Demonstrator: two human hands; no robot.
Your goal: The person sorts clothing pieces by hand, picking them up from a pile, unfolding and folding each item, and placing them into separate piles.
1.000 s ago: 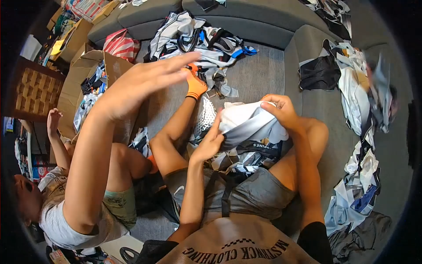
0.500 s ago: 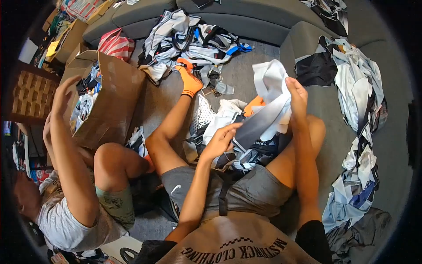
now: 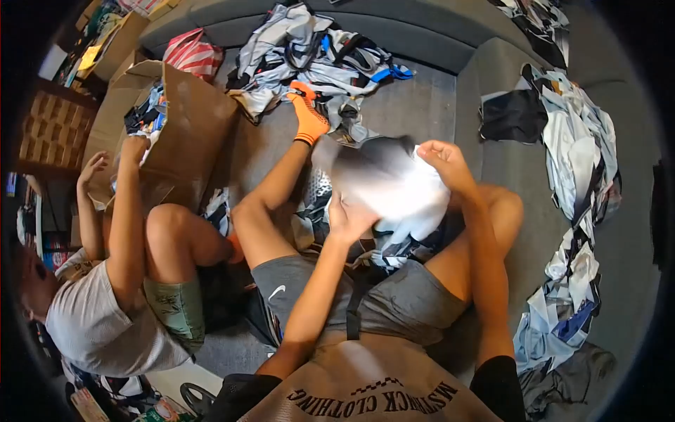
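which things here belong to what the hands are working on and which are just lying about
In the job, seemingly:
blurred white-and-dark cloth, at the left hand and right hand
cloth pieces below it, likely

Lying about, seemingly:
striped bag
yellow paper
cloth heap by the sofa, untouched, though possibly related

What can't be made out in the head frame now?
Head view: outline of the pale cloth, motion blur.
Head view: grip of the left hand, same blur.
Head view: lower contents of the cardboard box, behind its wall.
Head view: far right of the sofa, dark vignette.
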